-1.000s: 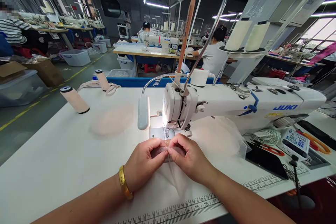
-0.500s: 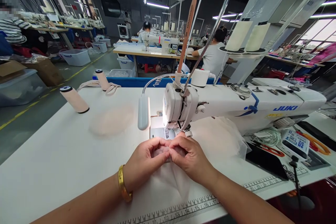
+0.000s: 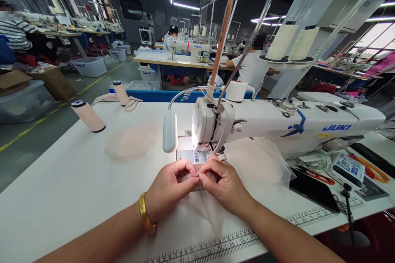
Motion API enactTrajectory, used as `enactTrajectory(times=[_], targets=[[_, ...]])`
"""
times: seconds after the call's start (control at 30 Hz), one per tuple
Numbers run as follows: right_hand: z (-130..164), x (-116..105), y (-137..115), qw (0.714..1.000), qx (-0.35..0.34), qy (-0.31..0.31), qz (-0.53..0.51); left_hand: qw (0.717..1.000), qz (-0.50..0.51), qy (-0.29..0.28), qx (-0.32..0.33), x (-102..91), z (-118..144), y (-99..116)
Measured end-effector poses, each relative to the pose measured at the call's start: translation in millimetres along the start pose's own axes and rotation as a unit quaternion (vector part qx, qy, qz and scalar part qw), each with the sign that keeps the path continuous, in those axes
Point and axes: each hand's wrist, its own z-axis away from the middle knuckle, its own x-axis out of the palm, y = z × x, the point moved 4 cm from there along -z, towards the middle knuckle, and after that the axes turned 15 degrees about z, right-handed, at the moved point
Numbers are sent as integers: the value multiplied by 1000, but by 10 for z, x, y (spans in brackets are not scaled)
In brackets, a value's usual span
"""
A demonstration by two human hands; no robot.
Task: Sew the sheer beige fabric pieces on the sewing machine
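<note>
My left hand and my right hand meet fingertip to fingertip, each closed in a pinch on a piece of thin sheer fabric. The pale, see-through cloth hangs from the fingers down onto the white table. Just beyond the fingertips is the lit needle plate of a white sewing machine. The fabric's edge between the fingers is mostly hidden. A gold bangle circles my left wrist.
Sheer cloth lies under the machine arm. Thread spools stand at the left, near a small lamp. A black phone, orange-handled scissors and a coiled cable lie right. A printed ruler runs along the front edge.
My fingertips have shifted slightly on the fabric, and a little more shows between them. Both hands stay in nearly the same place before the machine.
</note>
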Motion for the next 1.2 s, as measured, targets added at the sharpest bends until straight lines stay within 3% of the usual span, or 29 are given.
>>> enactTrajectory(times=[0.27, 0.5, 0.83, 1.2], targets=[[-3, 27, 28, 1000, 24, -13, 1, 999, 29, 1, -14, 16, -10, -15], [-2, 33, 25, 999, 41, -20, 18, 999, -3, 33, -8, -35, -5, -28], [3, 17, 13, 997, 68, -36, 5, 998, -58, 26, 14, -51, -3, 16], [8, 20, 17, 1000, 0, -17, 16, 997, -73, 29, 24, -68, 9, 11]])
